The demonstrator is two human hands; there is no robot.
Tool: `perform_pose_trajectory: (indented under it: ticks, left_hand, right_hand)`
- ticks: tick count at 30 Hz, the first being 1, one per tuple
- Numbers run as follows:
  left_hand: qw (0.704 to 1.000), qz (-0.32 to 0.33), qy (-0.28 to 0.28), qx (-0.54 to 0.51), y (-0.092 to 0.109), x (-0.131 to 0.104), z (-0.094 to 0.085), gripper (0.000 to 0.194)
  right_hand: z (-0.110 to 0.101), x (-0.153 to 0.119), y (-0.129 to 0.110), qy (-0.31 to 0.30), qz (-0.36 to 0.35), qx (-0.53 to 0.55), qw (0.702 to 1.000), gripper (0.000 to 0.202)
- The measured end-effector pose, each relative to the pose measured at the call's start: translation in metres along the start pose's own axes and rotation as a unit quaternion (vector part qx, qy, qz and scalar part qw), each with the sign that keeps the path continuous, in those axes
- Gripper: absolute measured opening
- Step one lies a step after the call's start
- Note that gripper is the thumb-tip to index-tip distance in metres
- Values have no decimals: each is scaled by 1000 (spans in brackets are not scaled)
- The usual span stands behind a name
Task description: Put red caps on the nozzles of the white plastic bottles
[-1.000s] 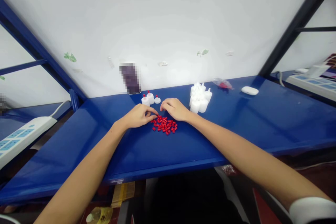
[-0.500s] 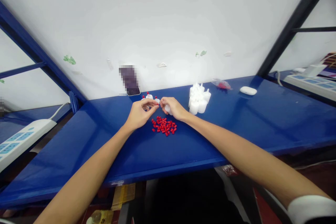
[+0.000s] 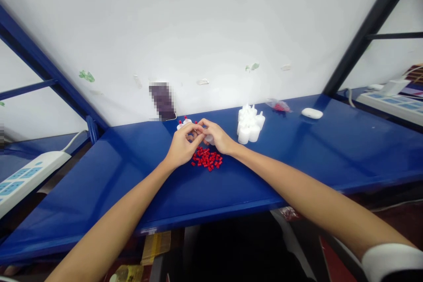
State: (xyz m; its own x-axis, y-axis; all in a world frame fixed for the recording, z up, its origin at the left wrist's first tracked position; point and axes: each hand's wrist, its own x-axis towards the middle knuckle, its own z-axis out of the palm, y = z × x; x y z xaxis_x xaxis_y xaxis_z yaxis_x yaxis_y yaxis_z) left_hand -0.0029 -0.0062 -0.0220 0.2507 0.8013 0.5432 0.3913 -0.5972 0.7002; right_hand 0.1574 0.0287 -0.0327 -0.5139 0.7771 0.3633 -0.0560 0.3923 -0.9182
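Note:
My right hand [image 3: 218, 137] is closed around a small white squeeze bottle [image 3: 209, 140], whose body shows partly below the fingers. My left hand [image 3: 183, 144] meets it with thumb and fingers pinched at the bottle's top. The red cap in that pinch showed a moment ago and is now hidden by the fingers. Just in front of both hands lies a loose pile of red caps [image 3: 208, 158]. Behind the left hand stand a few white bottles [image 3: 187, 120] with red caps on their tips, partly covered by the fingers.
Several white bottles without caps [image 3: 249, 131] stand grouped to the right. Farther back are a clear bag with red pieces [image 3: 280, 105] and a white oval case [image 3: 312, 113]. A phone [image 3: 162, 101] leans on the wall. Power strips [image 3: 26, 176] flank the blue table [image 3: 297, 150].
My left hand has moved right and brought the red cap against the bottle in my right hand. The fingers of both hands now overlap.

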Motion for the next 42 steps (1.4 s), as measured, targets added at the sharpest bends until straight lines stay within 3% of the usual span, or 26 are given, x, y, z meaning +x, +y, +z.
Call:
perform_pose_trajectory:
  ticks: [5, 10, 15, 19, 22, 27, 29, 34, 36, 40, 42]
  left_hand:
    - [998, 21, -8, 62, -8, -1, -1, 18]
    - [998, 16, -21, 56, -9, -1, 1, 21]
    - [998, 9, -39, 54, -9, -1, 3, 20]
    - [999, -17, 19, 25, -12, 1, -1, 22]
    - [997, -19, 69, 18, -16, 4, -9, 23]
    - [996, -1, 30, 82, -20, 3, -18, 28]
    - [995, 4, 31, 99, -21, 3, -20, 34]
    - [987, -3, 109, 119, -23, 6, -31, 35]
    - [984, 6, 70, 162, -23, 7, -40, 31]
    - [950, 41, -120, 286, -22, 9, -57, 29]
    - [934, 40, -151, 321, -20, 9, -59, 30]
  right_hand:
    - [-1, -3, -5, 28, 3, -59, 998, 15]
    - [1, -5, -9, 50, 2, -139, 989, 13]
    - [3, -5, -9, 57, -1, -154, 986, 14]
    - [-1, -4, -12, 42, -1, -166, 985, 21]
    - [-5, -3, -14, 38, -24, -236, 971, 27]
    - [-6, -1, -15, 28, 1, -370, 928, 34]
    - [-6, 4, -13, 50, 22, -407, 912, 36]
    - [-13, 27, 0, 117, 104, -438, 885, 44]
    - [-16, 36, 6, 109, 128, -437, 884, 46]
    - [-16, 46, 11, 75, 128, -446, 883, 46]
    - [-14, 48, 10, 59, 127, -462, 876, 44]
